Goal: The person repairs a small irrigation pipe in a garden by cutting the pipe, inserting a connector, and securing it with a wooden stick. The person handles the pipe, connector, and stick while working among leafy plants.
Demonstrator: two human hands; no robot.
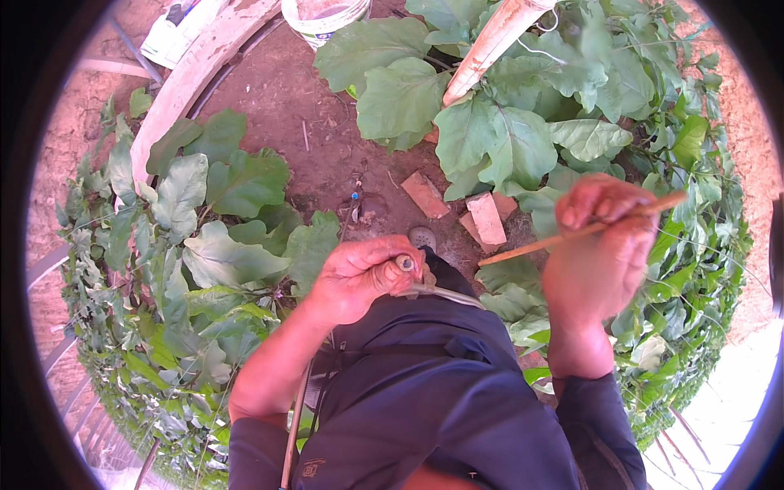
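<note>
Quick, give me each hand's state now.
Left hand: closed on a short stem.
Right hand: closed, holding a thin stick.

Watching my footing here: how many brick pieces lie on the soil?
3: one brick left, a paler one right, a third tucked beside it. Leaves may hide more.

— What's underfoot here?

— Bare brown soil (pixel 278 106), a path of it running between two beds of broad-leaved green plants (pixel 220 245).

— Anything lying on the dirt?

— Three pieces of reddish brick (pixel 425 194) near the middle, two of them close together. A white bucket (pixel 324 20) stands at the far end, and a pale curved border (pixel 196 69) runs along the left edge of the path.

— And the shoe?

— One toe (pixel 421 238) rests on the soil just beside the bricks.
</note>
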